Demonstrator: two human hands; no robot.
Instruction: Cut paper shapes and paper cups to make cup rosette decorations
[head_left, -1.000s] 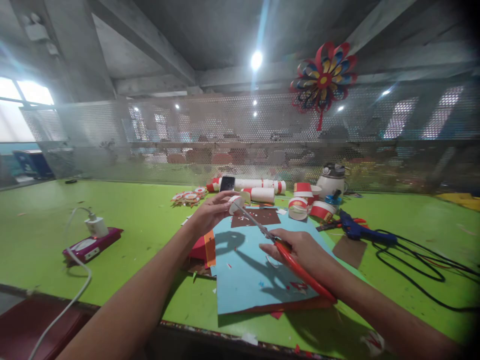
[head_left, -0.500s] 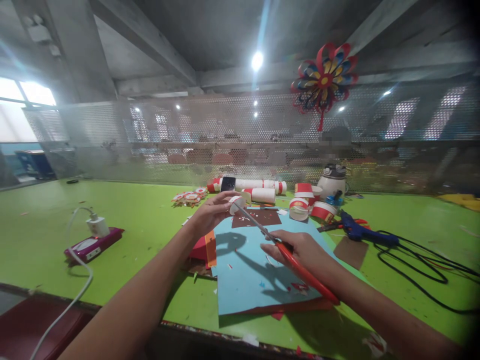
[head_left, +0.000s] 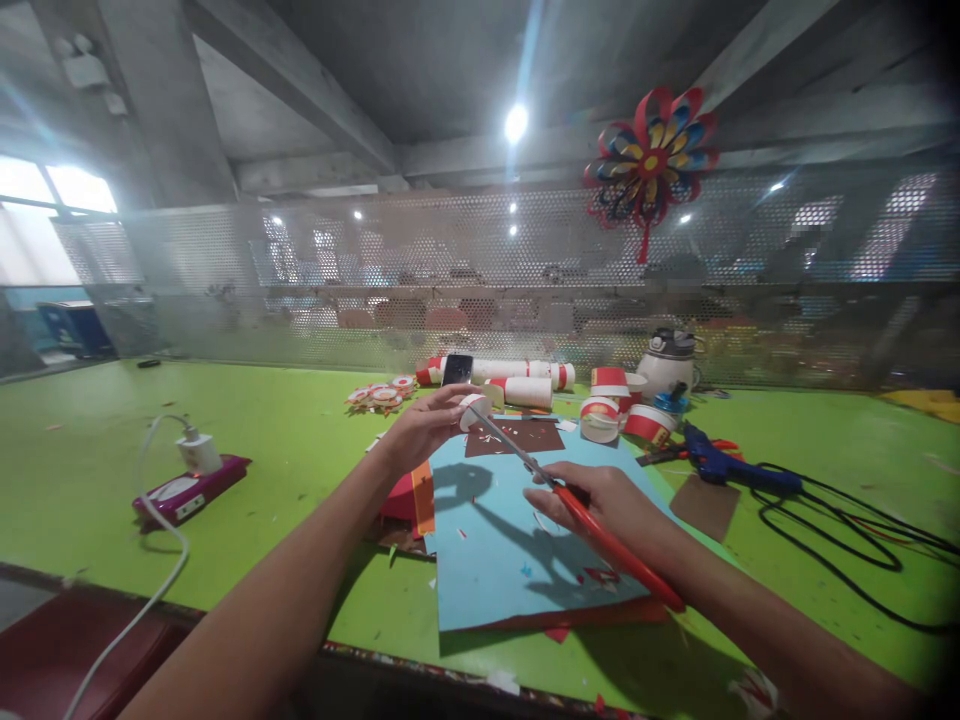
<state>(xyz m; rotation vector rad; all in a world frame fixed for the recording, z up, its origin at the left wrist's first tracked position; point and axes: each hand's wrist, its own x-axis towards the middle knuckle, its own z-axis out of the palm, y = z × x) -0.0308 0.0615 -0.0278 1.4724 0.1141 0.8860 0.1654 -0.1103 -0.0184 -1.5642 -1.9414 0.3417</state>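
My left hand [head_left: 426,425] pinches a small white piece of paper cup [head_left: 475,411] with a red edge, held above the paper sheets. Red-handled scissors [head_left: 592,530] are in my right hand [head_left: 600,495], its fingers closed round the handles. The tips of their blades reach the white cup piece and overlap it; whether they bite into it I cannot tell. Below both hands lies a light blue sheet [head_left: 495,590] scattered with paper scraps. A dark brown sheet [head_left: 544,437] with white bits rests at its far end.
Paper cups [head_left: 600,419] and a white bottle [head_left: 666,365] stand at the back right. A blue glue gun [head_left: 724,465] trails a black cord to the right. Round paper decorations [head_left: 381,396] and a phone [head_left: 457,368] lie beyond my left hand. A purple power strip [head_left: 191,488] sits left.
Hardly anything differs. The whole view has shifted by a few pixels; both hands, the scissors and the cup piece keep almost the same positions.
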